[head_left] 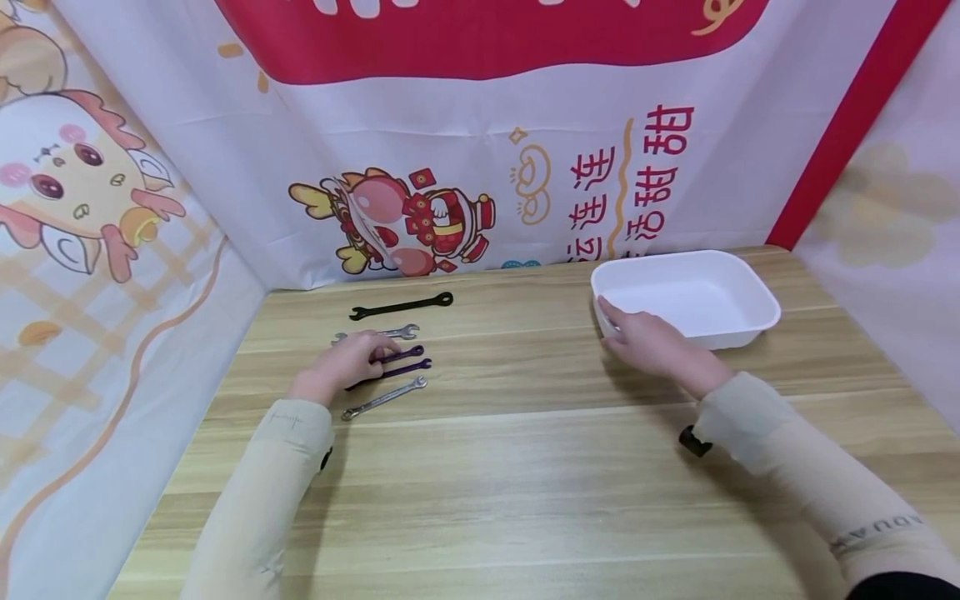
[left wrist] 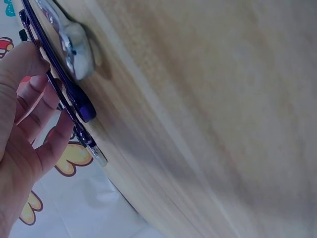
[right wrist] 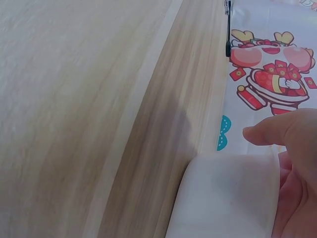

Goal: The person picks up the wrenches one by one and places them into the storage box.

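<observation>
My left hand (head_left: 347, 363) pinches a slim purple wrench (head_left: 405, 355) between thumb and fingers, low over the table. In the left wrist view a second purple wrench (left wrist: 57, 64) lies right alongside it. Silver wrenches lie on both sides of this pair: a silver open-ended wrench (head_left: 405, 332) partly behind the hand, and a silver combination wrench (head_left: 386, 398) nearer the front. A black wrench (head_left: 401, 307) is farthest back. On the right, my right hand (head_left: 648, 342) holds the left rim of a white plastic tub (head_left: 731, 337), fingers partly hidden by its wall in the right wrist view.
The wood-grain table (head_left: 510, 475) carries everything. A printed cloth (head_left: 465, 125) hangs along its back edge, and more cloth hangs at the left and right sides. The tub stands close to the back right, near the cloth.
</observation>
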Available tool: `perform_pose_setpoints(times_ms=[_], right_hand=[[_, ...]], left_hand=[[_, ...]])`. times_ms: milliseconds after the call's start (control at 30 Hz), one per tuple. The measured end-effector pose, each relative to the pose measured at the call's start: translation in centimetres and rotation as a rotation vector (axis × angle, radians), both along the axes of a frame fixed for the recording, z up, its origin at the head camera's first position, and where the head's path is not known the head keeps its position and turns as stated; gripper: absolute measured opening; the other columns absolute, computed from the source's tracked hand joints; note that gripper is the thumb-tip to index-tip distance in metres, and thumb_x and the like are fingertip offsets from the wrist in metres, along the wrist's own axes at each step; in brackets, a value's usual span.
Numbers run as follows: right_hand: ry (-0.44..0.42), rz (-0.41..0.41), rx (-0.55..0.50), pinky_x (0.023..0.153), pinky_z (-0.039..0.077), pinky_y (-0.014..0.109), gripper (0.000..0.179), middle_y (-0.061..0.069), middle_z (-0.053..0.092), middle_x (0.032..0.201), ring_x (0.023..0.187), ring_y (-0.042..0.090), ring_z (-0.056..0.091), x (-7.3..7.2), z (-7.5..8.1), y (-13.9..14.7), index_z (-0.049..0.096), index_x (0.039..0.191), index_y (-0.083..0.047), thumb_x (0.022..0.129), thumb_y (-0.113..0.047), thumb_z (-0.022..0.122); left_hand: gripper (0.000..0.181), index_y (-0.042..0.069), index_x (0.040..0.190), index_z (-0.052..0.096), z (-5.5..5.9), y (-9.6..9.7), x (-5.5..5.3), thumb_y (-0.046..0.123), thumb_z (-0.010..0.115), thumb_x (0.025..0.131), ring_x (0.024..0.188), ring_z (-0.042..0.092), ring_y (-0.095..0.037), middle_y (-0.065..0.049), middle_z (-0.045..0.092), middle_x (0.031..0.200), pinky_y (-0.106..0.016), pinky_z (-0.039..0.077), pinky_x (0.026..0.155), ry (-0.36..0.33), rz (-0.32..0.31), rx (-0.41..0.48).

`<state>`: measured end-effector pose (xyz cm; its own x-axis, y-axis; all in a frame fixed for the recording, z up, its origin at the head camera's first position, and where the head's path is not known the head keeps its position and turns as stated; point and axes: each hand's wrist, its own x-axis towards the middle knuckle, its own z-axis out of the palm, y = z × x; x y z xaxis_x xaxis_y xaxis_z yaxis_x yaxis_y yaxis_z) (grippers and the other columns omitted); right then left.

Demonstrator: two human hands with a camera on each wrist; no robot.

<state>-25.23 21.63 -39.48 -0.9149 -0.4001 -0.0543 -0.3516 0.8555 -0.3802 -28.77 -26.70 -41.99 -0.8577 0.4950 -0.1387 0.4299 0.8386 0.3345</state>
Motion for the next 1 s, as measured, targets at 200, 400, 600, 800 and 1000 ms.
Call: perform_pose_setpoints(times_ms=[200,400,600,800,1000], right_hand=[[-0.012,0.001,0.011,0.053,0.043,0.035,0.072,0.006,0.05,0.062,0.051,0.017,0.044,0.0,0.0,-0.7,0.021,0.16,0.003,0.102,-0.015,0.057],[-0.052,-0.008,0.022,0.052,0.043,0.034,0.075,0.006,0.05,0.062,0.051,0.017,0.045,0.1,0.2,-1.6,0.017,0.161,0.003,0.098,-0.009,0.055],[-0.096,-0.003,0.026,0.052,0.043,0.033,0.076,0.006,0.051,0.063,0.051,0.017,0.045,0.0,0.4,-2.4,0.013,0.162,0.002,0.099,-0.008,0.054],[-0.093,0.009,0.028,0.052,0.044,0.033,0.076,0.005,0.051,0.062,0.051,0.017,0.045,0.0,0.5,-3.0,0.012,0.162,0.003,0.099,-0.007,0.055],[-0.086,0.018,0.025,0.054,0.044,0.034,0.076,0.006,0.051,0.064,0.054,0.018,0.046,0.0,0.4,-3.5,0.013,0.162,0.003,0.099,-0.007,0.055]], left_hand=[[0.041,0.004,0.126,0.073,0.0,-0.1,0.1,-0.006,0.065,0.087,0.077,0.051,-0.021,-0.003,0.057,0.084,-0.036,0.044,0.07,-0.006,0.015,0.002],[0.042,0.003,0.126,0.073,0.2,0.1,0.2,-0.006,0.065,0.086,0.077,0.051,-0.02,-0.007,0.062,0.092,-0.033,0.042,0.066,-0.008,0.019,0.006],[0.043,0.003,0.128,0.071,0.4,0.1,0.4,-0.007,0.065,0.087,0.076,0.051,-0.02,-0.01,0.065,0.099,-0.033,0.043,0.066,-0.018,0.032,0.001],[0.044,0.003,0.129,0.07,0.4,0.1,0.5,-0.007,0.065,0.087,0.075,0.05,-0.02,-0.009,0.063,0.097,-0.032,0.042,0.065,-0.021,0.039,0.0],[0.043,0.003,0.129,0.07,0.5,0.3,0.5,-0.007,0.065,0.088,0.076,0.051,-0.02,-0.008,0.061,0.095,-0.034,0.044,0.067,-0.025,0.045,-0.003]])
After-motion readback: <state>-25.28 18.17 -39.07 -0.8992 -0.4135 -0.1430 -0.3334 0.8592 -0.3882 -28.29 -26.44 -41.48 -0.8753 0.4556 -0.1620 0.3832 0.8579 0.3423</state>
